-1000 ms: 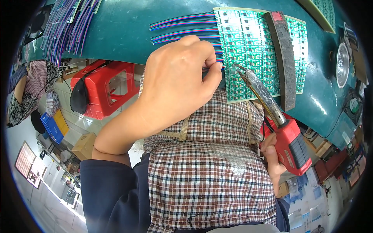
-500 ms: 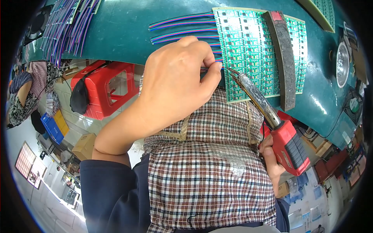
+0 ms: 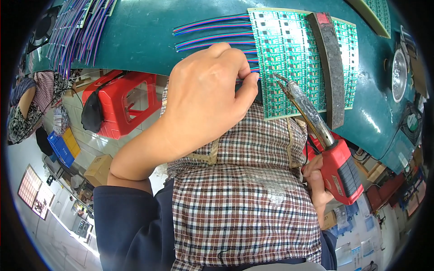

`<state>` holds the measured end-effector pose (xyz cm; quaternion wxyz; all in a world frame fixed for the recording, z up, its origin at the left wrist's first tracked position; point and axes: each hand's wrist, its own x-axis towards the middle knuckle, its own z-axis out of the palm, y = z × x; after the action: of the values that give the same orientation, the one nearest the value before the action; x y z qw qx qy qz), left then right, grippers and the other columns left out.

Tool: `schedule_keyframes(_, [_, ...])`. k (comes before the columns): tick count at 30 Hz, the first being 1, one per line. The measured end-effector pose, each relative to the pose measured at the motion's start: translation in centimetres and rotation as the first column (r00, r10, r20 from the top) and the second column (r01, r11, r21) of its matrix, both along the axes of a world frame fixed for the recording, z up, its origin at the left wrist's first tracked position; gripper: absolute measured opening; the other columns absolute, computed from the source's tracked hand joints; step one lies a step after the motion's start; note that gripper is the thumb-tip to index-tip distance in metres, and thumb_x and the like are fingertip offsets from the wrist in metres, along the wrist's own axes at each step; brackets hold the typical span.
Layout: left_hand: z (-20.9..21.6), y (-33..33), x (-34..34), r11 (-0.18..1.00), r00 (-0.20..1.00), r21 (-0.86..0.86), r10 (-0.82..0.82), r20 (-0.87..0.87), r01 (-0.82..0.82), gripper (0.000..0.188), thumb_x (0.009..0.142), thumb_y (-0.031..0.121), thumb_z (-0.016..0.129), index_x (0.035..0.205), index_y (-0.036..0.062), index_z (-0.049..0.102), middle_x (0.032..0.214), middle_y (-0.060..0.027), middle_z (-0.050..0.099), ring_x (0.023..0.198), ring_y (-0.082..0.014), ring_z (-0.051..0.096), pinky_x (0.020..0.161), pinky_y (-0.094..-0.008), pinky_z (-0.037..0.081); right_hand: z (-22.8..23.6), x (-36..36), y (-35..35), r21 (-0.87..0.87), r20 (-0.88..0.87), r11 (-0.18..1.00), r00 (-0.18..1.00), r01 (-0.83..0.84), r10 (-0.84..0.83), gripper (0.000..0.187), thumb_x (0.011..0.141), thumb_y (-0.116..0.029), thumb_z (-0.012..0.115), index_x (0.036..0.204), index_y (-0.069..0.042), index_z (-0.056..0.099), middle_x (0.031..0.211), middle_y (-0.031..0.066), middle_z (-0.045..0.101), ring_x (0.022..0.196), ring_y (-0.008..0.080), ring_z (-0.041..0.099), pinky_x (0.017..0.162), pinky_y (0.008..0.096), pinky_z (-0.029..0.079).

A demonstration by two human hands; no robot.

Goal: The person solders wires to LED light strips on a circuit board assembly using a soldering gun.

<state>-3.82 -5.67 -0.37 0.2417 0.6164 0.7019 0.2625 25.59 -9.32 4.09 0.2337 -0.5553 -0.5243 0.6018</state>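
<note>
A green circuit board panel (image 3: 294, 54) full of small chips lies on the bench. Rows of blue, red and black wires (image 3: 214, 34) stick out from its left edge. Beside that edge, my left hand (image 3: 205, 86) has thumb and forefinger pinched on a thin wire, mostly hidden by the fingers. My right hand (image 3: 318, 183) grips the red and black handle of a soldering iron (image 3: 343, 174). The iron's tip is over the panel's lower left part, a little right of the wire ends; whether it touches cannot be seen. A dark bar (image 3: 330, 74) rests across the panel.
Wired boards (image 3: 83, 34) lie in a bundle at the back left of the green bench (image 3: 140, 38). To the right are a round metal dish (image 3: 398, 74) and a small fan (image 3: 411, 122). A red plastic stool (image 3: 113, 104) stands left, below the bench edge.
The soldering iron has shifted slightly right, its tip moving from the panel's left edge in over the board. My left hand stays nearly in place.
</note>
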Motion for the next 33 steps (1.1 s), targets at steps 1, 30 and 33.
schedule_keyframes(1, [-0.1, 0.0, 0.0, 1.0, 1.0, 0.007, -0.002, -0.004, 0.002, 0.018, 0.084, 0.011, 0.076, 0.076, 0.0032, 0.062, 0.073, -0.0059, 0.062, 0.063, -0.0181, 0.064, 0.056, -0.0294, 0.053, 0.2, -0.1, 0.2, -0.011, -0.013, 1.0, 1.0, -0.002, 0.002, 0.017, 0.088, -0.01, 0.066, 0.094, 0.0, 0.054, 0.079, 0.01, 0.054, 0.069, 0.0174, 0.053, 0.065, 0.0307, 0.044])
schedule_keyframes(30, [-1.1, 9.1, -4.8, 0.91, 0.912, 0.326, -0.114, -0.393, 0.255, 0.017, 0.083, 0.011, 0.074, 0.092, 0.0045, 0.062, 0.091, -0.0114, 0.059, 0.092, -0.0339, 0.058, 0.08, -0.0436, 0.048, -0.2, 0.1, 0.1, 0.064, 0.003, 0.998, 1.0, 0.004, -0.004, 0.015, 0.09, -0.012, 0.063, 0.09, 0.0, 0.055, 0.077, 0.0083, 0.052, 0.067, 0.0157, 0.05, 0.058, 0.0286, 0.04])
schedule_keyframes(33, [-0.8, 9.5, -4.9, 0.909, 0.92, 0.323, -0.137, -0.367, 0.264, 0.015, 0.082, 0.011, 0.073, 0.088, 0.0041, 0.061, 0.09, -0.0116, 0.059, 0.091, -0.0332, 0.058, 0.081, -0.0432, 0.048, -0.3, 0.1, 0.0, 0.07, -0.006, 0.998, 1.0, 0.0, 0.0, 0.015, 0.09, -0.012, 0.064, 0.091, -0.001, 0.054, 0.077, 0.0082, 0.052, 0.067, 0.0158, 0.05, 0.058, 0.0284, 0.039])
